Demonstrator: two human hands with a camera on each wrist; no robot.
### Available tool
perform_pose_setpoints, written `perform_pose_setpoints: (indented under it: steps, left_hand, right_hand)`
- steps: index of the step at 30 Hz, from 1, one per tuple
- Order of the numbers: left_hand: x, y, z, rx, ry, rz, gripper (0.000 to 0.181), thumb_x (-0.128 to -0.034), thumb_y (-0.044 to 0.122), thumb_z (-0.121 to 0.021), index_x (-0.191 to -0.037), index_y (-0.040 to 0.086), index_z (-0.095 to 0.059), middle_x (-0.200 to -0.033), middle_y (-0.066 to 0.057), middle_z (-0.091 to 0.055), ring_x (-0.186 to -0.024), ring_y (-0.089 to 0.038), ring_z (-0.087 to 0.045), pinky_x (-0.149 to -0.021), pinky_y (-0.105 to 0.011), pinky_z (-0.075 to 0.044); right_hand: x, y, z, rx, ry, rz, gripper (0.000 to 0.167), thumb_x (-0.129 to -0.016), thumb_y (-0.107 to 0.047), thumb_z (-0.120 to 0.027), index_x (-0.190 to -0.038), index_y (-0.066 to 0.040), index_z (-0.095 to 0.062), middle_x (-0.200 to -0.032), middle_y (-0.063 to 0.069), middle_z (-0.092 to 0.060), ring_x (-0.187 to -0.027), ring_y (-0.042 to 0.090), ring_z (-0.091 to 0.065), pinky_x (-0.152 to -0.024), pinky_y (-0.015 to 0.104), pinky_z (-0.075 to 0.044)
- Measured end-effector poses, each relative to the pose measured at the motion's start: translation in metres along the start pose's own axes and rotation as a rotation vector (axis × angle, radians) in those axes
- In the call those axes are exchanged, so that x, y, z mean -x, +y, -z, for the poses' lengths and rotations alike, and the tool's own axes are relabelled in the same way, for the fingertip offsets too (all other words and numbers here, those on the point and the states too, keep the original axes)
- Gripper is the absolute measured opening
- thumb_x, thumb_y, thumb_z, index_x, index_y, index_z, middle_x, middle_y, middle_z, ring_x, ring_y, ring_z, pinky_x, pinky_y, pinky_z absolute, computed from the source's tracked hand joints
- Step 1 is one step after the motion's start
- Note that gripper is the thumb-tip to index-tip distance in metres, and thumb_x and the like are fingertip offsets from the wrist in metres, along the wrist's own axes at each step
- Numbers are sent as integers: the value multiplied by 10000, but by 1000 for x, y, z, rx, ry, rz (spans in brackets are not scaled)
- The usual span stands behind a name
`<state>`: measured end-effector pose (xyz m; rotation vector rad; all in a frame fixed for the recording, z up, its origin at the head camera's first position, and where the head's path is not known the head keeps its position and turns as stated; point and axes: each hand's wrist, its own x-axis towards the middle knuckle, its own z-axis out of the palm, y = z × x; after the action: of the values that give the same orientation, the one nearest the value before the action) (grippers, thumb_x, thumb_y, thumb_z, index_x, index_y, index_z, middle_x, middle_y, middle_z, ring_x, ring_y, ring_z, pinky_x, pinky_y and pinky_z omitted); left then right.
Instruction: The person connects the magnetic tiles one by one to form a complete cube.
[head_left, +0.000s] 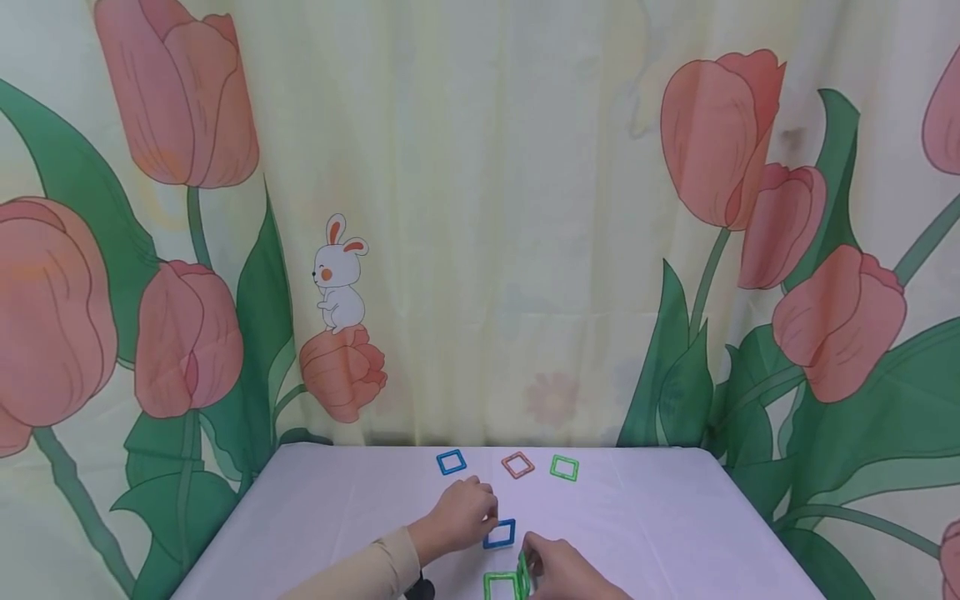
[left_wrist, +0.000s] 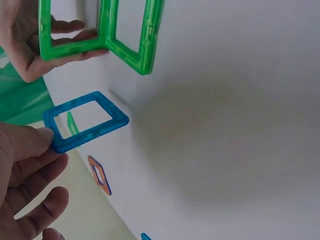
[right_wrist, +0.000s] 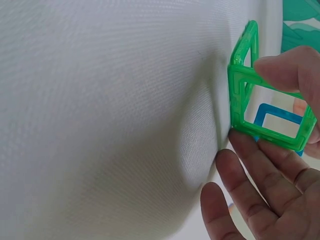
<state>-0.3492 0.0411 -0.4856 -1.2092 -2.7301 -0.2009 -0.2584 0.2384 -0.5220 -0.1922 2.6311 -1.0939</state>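
My left hand [head_left: 457, 510] pinches a blue square magnetic tile [left_wrist: 95, 132] by one corner between thumb and fingers, held above the table. In my right hand [head_left: 566, 571] are two green square magnetic tiles [right_wrist: 265, 136], joined along one edge at an angle like an open book. The right thumb lies on the front of one green tile, with fingers behind and below it. In the head view the blue tile is just beyond the green pair [head_left: 501, 576], and a gap separates them in the left wrist view.
Toward the far edge of the white-clothed table [head_left: 645, 525] lie a blue tile [head_left: 454, 471], an orange tile [head_left: 509, 470] and a green tile [head_left: 563, 478], spaced apart. A curtain [head_left: 480, 250] printed with tulips hangs behind. Something black [head_left: 423, 590] shows beneath the left wrist.
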Motion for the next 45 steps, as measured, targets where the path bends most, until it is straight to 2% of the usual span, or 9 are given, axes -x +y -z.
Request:
perform_pose_setpoints:
  steps: [5,11,16,24,29,33,39,45]
  left_hand:
    - [0,3,-2,29,-20,-5,46,-899,304,-808,-876,267,-796,-809,162,-671,-747,0,-498,-690,-212,-448]
    - [2,4,-3,47,-34,-15,49,-906,306,-803,-885,262,-796,-821,164,-672,-761,6,-505,-701,-206,-456]
    - [4,5,-5,49,-34,-16,41,-910,286,-799,-883,257,-789,-811,159,-671,-727,10,-513,-684,-198,-459]
    - [8,9,-4,252,-144,68,51,-968,212,-737,-934,177,-752,-733,130,-649,-646,19,-542,-638,-169,-491]
    - [11,9,-4,332,-193,83,32,-997,179,-692,-982,173,-720,-747,130,-638,-668,28,-559,-646,-167,-496]
    - [13,10,-4,356,-221,77,32,-1005,165,-677,-1014,173,-706,-783,117,-657,-694,30,-573,-668,-168,-506]
    - [15,9,-7,344,-239,84,42,-1013,162,-666,-1009,183,-702,-799,118,-669,-701,21,-580,-677,-177,-515]
    - [13,8,-12,369,-221,57,57,-1012,149,-664,-1003,195,-696,-808,126,-671,-713,32,-583,-680,-171,-519]
  right_hand:
    - [1,1,1,-2,1,10,484,-730,-352,-938,-1049,-176,-620,-937,-39,-678,-873,176,-621,-828,453,-546]
    - [0,0,2,-5,18,51,454,-716,-230,-924,-1056,-178,-627,-917,-66,-677,-838,154,-614,-779,371,-519]
    - [0,-1,2,22,36,58,451,-692,-196,-915,-1030,-183,-617,-898,-80,-676,-813,139,-612,-762,341,-514]
    - [1,-2,0,26,37,35,449,-699,-171,-915,-1022,-164,-604,-903,-46,-674,-822,165,-604,-788,402,-535]
    - [0,-1,-1,3,25,12,439,-716,-163,-913,-1023,-159,-599,-920,-27,-675,-845,186,-611,-815,447,-541]
    - [0,1,-2,1,24,23,436,-722,-172,-915,-1023,-162,-599,-919,-33,-677,-844,175,-612,-818,445,-543]
    - [1,3,-5,-2,34,49,456,-706,-221,-939,-1016,-156,-611,-900,-54,-679,-831,151,-618,-805,415,-545]
    - [1,4,-6,-8,36,32,448,-712,-219,-927,-1024,-170,-608,-935,-52,-681,-857,162,-607,-846,452,-545]
